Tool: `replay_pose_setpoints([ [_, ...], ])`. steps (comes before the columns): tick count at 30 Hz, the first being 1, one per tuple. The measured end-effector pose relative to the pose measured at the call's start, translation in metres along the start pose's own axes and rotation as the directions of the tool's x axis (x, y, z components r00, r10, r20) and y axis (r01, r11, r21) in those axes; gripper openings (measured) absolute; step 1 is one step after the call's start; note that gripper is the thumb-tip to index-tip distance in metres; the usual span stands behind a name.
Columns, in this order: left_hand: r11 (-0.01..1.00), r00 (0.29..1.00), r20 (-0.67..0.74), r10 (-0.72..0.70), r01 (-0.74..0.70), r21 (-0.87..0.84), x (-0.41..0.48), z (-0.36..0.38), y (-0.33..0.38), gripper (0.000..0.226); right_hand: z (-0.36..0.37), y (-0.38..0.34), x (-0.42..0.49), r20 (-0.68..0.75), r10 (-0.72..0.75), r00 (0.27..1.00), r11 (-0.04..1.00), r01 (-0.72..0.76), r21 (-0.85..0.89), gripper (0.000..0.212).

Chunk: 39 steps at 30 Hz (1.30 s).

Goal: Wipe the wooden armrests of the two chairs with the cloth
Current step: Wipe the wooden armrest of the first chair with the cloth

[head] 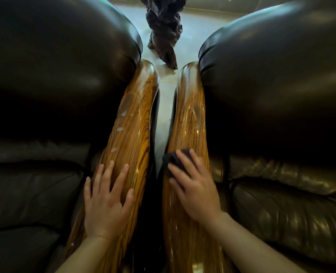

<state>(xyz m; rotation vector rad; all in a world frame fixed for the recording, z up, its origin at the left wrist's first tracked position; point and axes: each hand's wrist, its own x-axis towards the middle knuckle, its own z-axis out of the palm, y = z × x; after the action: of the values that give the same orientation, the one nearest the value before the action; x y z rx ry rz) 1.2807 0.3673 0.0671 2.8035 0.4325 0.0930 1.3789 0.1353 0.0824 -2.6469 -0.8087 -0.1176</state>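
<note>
The small dark cloth [175, 156] lies on the right glossy striped wooden armrest [189, 115], mostly hidden under the right hand [194, 186], whose straight, spread fingers press it flat. The left hand [106, 198] rests with fingers relaxed on the left striped wooden armrest [133, 125], which bears pale smears [121, 129]. Both armrests run lengthwise away from the camera, between 2 dark leather chairs cut off by the frame.

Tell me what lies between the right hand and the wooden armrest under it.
The dark cloth. The right hand presses it flat onto the right armrest with spread fingers, so skin and wood are kept apart there. The head view shows this.
</note>
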Motion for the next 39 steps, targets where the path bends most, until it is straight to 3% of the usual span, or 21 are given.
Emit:
replay_pose_setpoints([
  [3,1.000,1.000,-0.007,-0.001,0.001,-0.008,0.000,-0.003,0.003,0.063,0.000,-0.005,0.032,-0.024,0.153,0.988,0.988,-0.152,0.029,0.042],
  [7,1.000,1.000,-0.002,-0.012,0.012,-0.021,-0.001,-0.006,0.004,0.063,0.003,0.004,-0.007,0.009,-0.039,0.999,0.998,0.039,0.042,0.041],
  [9,1.000,1.000,-0.001,-0.010,0.010,-0.026,-0.001,-0.005,0.003,0.063,-0.003,0.017,-0.008,0.023,-0.050,0.998,0.997,0.048,0.066,0.043],
  [11,1.000,1.000,-0.008,-0.004,0.004,-0.024,-0.001,-0.003,0.002,0.063,-0.007,0.024,0.023,-0.011,0.144,0.990,0.985,-0.142,0.093,0.047],
  [13,1.000,1.000,-0.016,-0.003,0.003,-0.018,-0.001,-0.001,0.002,0.063,-0.010,0.027,0.067,-0.018,0.384,0.923,0.910,-0.375,0.178,0.050],
  [16,1.000,1.000,-0.016,-0.005,0.005,-0.013,0.000,-0.002,0.001,0.063,-0.011,0.029,0.116,-0.003,0.503,0.865,0.844,-0.490,0.218,0.052],
  [18,1.000,1.000,-0.010,-0.002,0.002,-0.010,0.000,-0.003,0.002,0.063,-0.008,0.026,0.114,-0.041,0.424,0.905,0.901,-0.417,0.119,0.051],
  [21,1.000,1.000,-0.001,-0.008,0.008,-0.013,-0.001,-0.005,0.005,0.063,-0.007,0.017,0.065,-0.021,0.167,0.986,0.983,-0.165,0.082,0.046],
  [24,1.000,1.000,-0.001,-0.012,0.012,-0.018,-0.001,-0.005,0.005,0.063,-0.007,0.031,0.025,0.058,-0.029,0.998,0.998,0.026,0.051,0.044],
  [26,1.000,1.000,-0.010,-0.005,0.005,-0.019,-0.001,-0.004,0.004,0.063,-0.009,0.045,0.040,0.024,0.064,0.998,0.996,-0.066,0.062,0.046],
  [29,1.000,1.000,-0.024,0.001,-0.001,-0.021,0.000,-0.002,0.002,0.063,-0.011,0.057,0.101,-0.029,0.371,0.928,0.920,-0.363,0.150,0.048],
  [32,1.000,0.999,-0.037,0.007,-0.008,-0.016,0.000,0.001,0.000,0.063,-0.010,0.064,0.161,-0.042,0.473,0.880,0.872,-0.462,0.162,0.049],
  [35,1.000,0.999,-0.035,0.009,-0.009,-0.016,0.000,0.000,0.000,0.063,-0.009,0.054,0.180,-0.072,0.359,0.931,0.933,-0.355,0.057,0.042],
  [37,1.000,1.000,-0.026,0.004,-0.005,-0.019,0.000,-0.002,0.002,0.063,-0.010,0.041,0.155,-0.040,0.135,0.990,0.991,-0.133,0.031,0.032],
  [39,1.000,1.000,-0.022,-0.005,0.005,-0.020,0.000,-0.003,0.005,0.063,-0.010,0.033,0.109,0.010,-0.136,0.991,0.990,0.136,0.025,0.028],
])
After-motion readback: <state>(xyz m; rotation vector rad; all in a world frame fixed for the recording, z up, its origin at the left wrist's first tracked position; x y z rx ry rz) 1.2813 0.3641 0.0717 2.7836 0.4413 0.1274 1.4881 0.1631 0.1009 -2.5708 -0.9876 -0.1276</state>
